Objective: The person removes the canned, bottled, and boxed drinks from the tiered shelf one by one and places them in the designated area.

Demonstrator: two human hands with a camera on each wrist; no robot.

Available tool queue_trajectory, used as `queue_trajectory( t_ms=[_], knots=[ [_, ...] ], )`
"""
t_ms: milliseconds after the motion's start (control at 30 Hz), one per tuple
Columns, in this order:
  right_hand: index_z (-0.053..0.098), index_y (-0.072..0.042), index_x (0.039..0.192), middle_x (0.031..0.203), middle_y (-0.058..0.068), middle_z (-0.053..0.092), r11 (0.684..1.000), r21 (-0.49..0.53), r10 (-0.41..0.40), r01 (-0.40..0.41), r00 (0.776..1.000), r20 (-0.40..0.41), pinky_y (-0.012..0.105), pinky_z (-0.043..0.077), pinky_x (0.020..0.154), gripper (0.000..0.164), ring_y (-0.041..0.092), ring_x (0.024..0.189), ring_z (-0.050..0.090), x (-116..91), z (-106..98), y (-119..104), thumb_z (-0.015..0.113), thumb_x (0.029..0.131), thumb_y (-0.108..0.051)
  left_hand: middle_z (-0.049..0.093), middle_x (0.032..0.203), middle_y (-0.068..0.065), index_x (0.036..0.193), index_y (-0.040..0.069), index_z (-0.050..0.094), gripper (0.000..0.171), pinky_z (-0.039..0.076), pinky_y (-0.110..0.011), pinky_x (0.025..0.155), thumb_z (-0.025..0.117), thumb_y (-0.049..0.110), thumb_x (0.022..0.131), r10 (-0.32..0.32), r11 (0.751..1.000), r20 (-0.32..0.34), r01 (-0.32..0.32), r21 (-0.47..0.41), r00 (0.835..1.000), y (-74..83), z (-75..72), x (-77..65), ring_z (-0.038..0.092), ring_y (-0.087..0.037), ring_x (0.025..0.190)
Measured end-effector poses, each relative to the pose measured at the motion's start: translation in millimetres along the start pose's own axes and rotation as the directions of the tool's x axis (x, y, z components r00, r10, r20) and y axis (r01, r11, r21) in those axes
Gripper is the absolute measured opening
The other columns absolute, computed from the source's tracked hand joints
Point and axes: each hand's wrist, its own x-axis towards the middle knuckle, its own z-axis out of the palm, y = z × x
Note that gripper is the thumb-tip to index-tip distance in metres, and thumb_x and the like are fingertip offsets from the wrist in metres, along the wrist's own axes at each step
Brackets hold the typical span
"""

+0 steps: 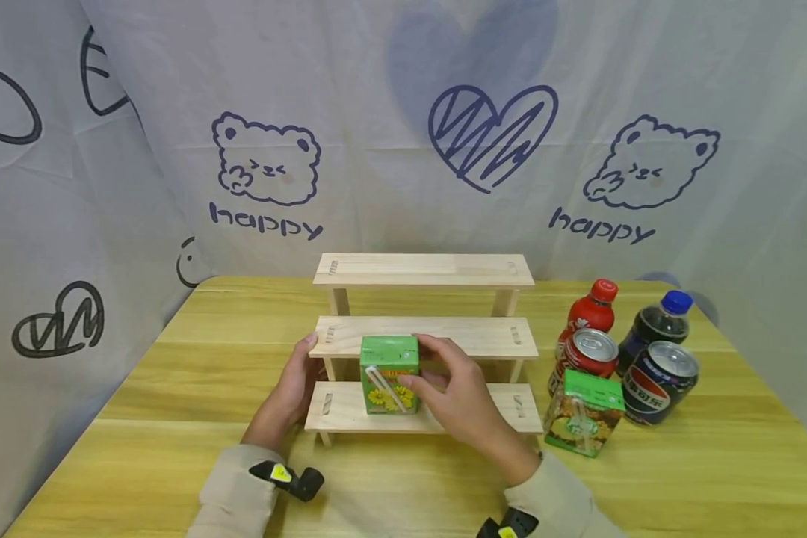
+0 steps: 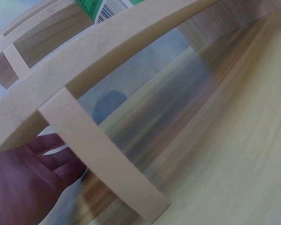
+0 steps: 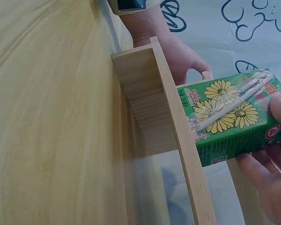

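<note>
A three-step wooden shelf (image 1: 427,338) stands on the table. On its lowest step sits a green drink carton (image 1: 390,373) with yellow flowers and a wrapped straw on its front. My right hand (image 1: 460,392) holds this carton from the right, thumb on the front and fingers at the side and back. In the right wrist view the carton's (image 3: 229,117) bottom is right at the step's board. At the shelf's left end, my left hand (image 1: 296,385) grips it, thumb by the middle step. The left wrist view has its fingers (image 2: 61,159) partly hidden behind a shelf leg.
Right of the shelf stand a second green-topped carton (image 1: 583,415), a red can (image 1: 588,355), a dark cola can (image 1: 660,382), a red bottle (image 1: 592,308) and a blue-capped dark bottle (image 1: 655,329), close together. A printed cloth (image 1: 376,187) hangs behind the table (image 1: 141,441).
</note>
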Motion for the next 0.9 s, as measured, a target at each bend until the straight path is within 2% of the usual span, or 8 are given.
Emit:
queue_trajectory(
  t_ms=[167, 267, 467, 767, 900],
  knots=[
    [0.051, -0.006, 0.129, 0.115, 0.01, 0.055, 1.0, -0.002, 0.0, 0.0, 1.0, -0.014, 0.025, 0.05, 0.084, 0.049, 0.024, 0.109, 0.058, -1.0, -0.8, -0.7, 0.07, 0.084, -0.01, 0.019, 0.152, -0.018, 0.151, 0.015, 0.015, 0.076, 0.02, -0.051, 0.109, 0.02, 0.064, 0.093, 0.036, 0.999, 0.024, -0.037, 0.03, 0.999, 2.1, 3.1, -2.8, 0.023, -0.037, 0.137],
    [0.051, -0.006, 0.128, 0.114, 0.01, 0.055, 1.0, -0.006, -0.003, 0.003, 1.0, -0.015, 0.025, 0.051, 0.082, 0.048, 0.024, 0.108, 0.059, -1.9, -1.8, -2.2, 0.07, 0.083, -0.008, 0.018, 0.153, -0.018, 0.151, 0.015, 0.013, 0.076, 0.019, -0.051, 0.11, 0.02, 0.064, 0.093, 0.036, 0.999, 0.029, -0.037, 0.035, 0.999, 2.1, 2.7, -2.7, 0.022, -0.037, 0.137],
    [0.05, -0.007, 0.127, 0.113, 0.009, 0.054, 1.0, -0.015, -0.001, 0.0, 1.0, -0.013, 0.025, 0.051, 0.082, 0.046, 0.022, 0.107, 0.059, -5.2, -7.1, -5.2, 0.068, 0.085, -0.007, 0.024, 0.15, -0.013, 0.149, 0.019, 0.019, 0.071, 0.022, -0.05, 0.108, 0.022, 0.063, 0.093, 0.014, 1.0, 0.016, -0.014, 0.018, 1.0, 2.2, 1.5, -1.5, 0.027, -0.033, 0.136],
    [0.048, -0.004, 0.128, 0.113, 0.012, 0.055, 0.999, -0.013, -0.037, 0.036, 0.999, -0.036, 0.027, 0.052, 0.082, 0.048, 0.023, 0.105, 0.06, -11.1, -24.4, -5.9, 0.068, 0.085, -0.006, 0.031, 0.145, -0.014, 0.147, 0.018, 0.023, 0.067, 0.029, -0.043, 0.102, 0.02, 0.058, 0.094, 0.014, 1.0, 0.006, -0.014, 0.0, 1.0, 2.2, 1.7, -1.7, 0.033, -0.032, 0.129],
    [0.049, -0.005, 0.128, 0.114, 0.012, 0.055, 0.999, -0.037, -0.033, 0.031, 0.997, -0.068, 0.027, 0.052, 0.081, 0.047, 0.023, 0.104, 0.06, -14.4, -35.8, -8.8, 0.068, 0.084, -0.006, 0.028, 0.147, -0.017, 0.149, 0.016, 0.02, 0.069, 0.03, -0.042, 0.101, 0.018, 0.059, 0.095, 0.019, 1.0, 0.009, -0.019, 0.016, 1.0, 2.7, 3.0, -2.4, 0.032, -0.032, 0.129]
  ],
)
